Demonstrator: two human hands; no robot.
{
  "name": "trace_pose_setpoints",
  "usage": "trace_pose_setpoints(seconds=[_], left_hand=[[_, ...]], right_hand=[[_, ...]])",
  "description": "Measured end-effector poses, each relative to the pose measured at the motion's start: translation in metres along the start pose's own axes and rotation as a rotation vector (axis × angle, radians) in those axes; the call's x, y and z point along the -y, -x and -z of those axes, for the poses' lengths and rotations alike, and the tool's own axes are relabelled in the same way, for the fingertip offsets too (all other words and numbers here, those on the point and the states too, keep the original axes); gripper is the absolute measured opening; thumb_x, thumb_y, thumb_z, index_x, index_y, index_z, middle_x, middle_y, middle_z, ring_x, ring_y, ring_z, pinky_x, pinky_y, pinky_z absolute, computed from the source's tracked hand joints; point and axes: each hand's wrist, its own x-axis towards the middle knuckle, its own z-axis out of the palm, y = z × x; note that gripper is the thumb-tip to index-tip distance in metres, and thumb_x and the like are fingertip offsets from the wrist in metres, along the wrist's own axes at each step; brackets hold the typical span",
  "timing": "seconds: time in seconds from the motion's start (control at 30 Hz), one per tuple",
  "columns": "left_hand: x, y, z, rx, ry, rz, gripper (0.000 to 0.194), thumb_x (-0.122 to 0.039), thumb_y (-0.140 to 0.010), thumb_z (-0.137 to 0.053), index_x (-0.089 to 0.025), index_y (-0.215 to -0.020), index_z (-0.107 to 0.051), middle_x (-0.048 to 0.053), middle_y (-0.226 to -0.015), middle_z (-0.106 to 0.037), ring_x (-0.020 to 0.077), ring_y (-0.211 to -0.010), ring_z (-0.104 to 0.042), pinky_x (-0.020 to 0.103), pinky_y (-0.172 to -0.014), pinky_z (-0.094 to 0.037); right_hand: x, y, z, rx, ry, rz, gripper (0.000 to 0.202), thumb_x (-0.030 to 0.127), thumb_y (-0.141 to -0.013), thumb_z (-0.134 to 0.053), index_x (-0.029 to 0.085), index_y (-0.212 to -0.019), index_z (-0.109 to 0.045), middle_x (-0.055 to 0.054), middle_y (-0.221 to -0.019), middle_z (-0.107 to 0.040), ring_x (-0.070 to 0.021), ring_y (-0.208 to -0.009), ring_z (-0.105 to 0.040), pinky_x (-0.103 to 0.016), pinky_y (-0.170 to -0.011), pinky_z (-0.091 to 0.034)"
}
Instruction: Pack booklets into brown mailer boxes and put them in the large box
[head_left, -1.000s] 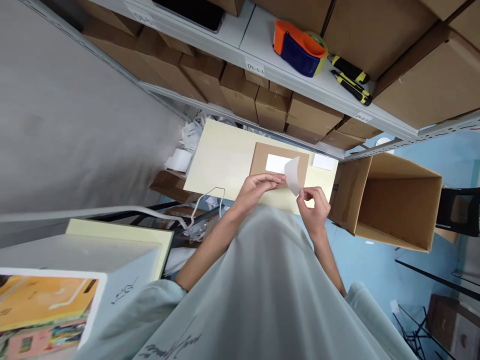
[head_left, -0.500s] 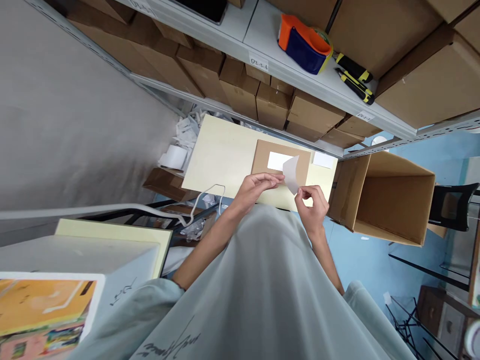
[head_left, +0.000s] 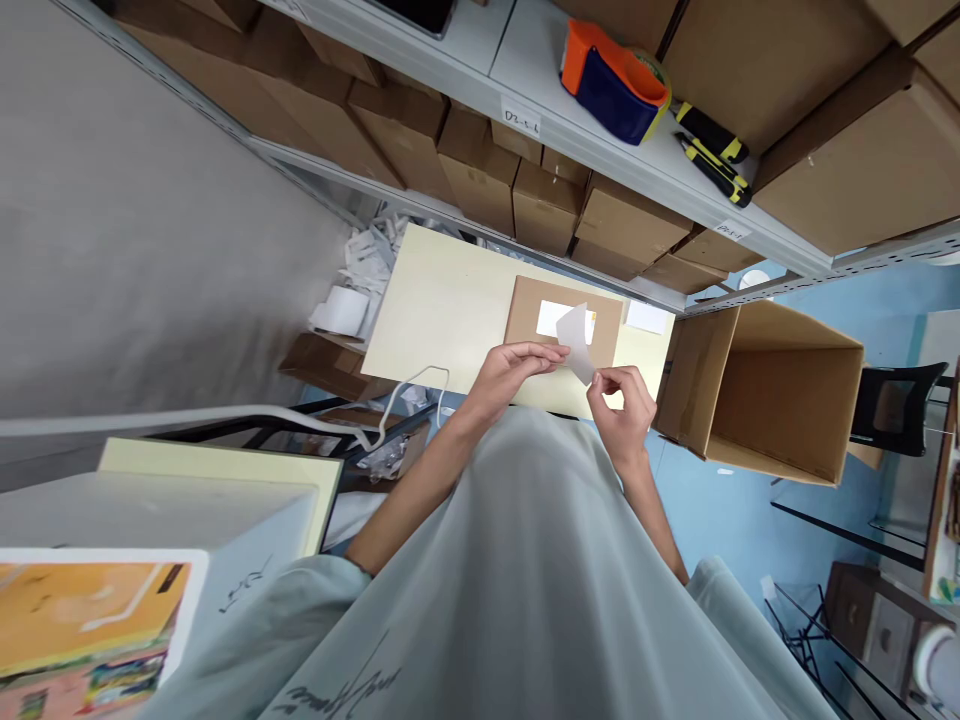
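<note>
One curved paper (head_left: pixel 575 338) is between the left hand (head_left: pixel 514 370), fingers together, grip unclear, and the right hand (head_left: pixel 624 400), pinching its lower corner; one box (head_left: pixel 607 330) lies beyond.

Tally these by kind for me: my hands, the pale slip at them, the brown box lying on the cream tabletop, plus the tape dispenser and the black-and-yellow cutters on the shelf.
Hands: 2 (left hand, right hand)
Pale slip: 1
Brown box on the tabletop: 1
Tape dispenser: 1
Cutters: 2
Total: 7
</note>
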Motion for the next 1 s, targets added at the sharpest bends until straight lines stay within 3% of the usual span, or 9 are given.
trace_pose_setpoints(seconds=[0.23,0.67,1.0], left_hand=[[-0.0004,-0.0002,-0.0003,0.013,0.0,0.021,0.032,-0.053,-0.077,-0.09,-0.022,-0.084,-0.087,0.013,-0.122,-0.084,0.0352,-0.123,-0.075,0.052,-0.117,-0.055],[0.0024,0.0001,-0.0023,0.027,0.002,0.003,0.016,-0.036,-0.075,-0.088,-0.021,-0.083,-0.086,0.013,-0.118,-0.085,0.0357,-0.131,-0.072,0.052,-0.118,-0.053],[0.0026,0.0014,-0.0046,0.032,-0.019,0.016,0.031,-0.051,-0.078,-0.09,-0.021,-0.087,-0.087,0.014,-0.121,-0.084,0.0353,-0.127,-0.074,0.051,-0.117,-0.054]], right_hand=[[0.0004,0.0001,-0.0004,0.026,0.029,-0.034,0.015,0.019,-0.106,-0.06,0.024,-0.093,-0.066,0.0,-0.079,-0.067,-0.0142,-0.068,-0.064,-0.029,-0.061,-0.057],[0.0008,-0.0001,0.003,0.005,0.01,0.001,0.015,0.015,-0.105,-0.061,0.024,-0.095,-0.066,0.0,-0.08,-0.068,-0.0138,-0.068,-0.065,-0.028,-0.061,-0.056],[-0.0033,0.0046,0.0041,0.025,0.047,-0.075,0.014,0.021,-0.105,-0.059,0.024,-0.093,-0.066,0.0,-0.08,-0.067,-0.0148,-0.067,-0.063,-0.031,-0.061,-0.057]])
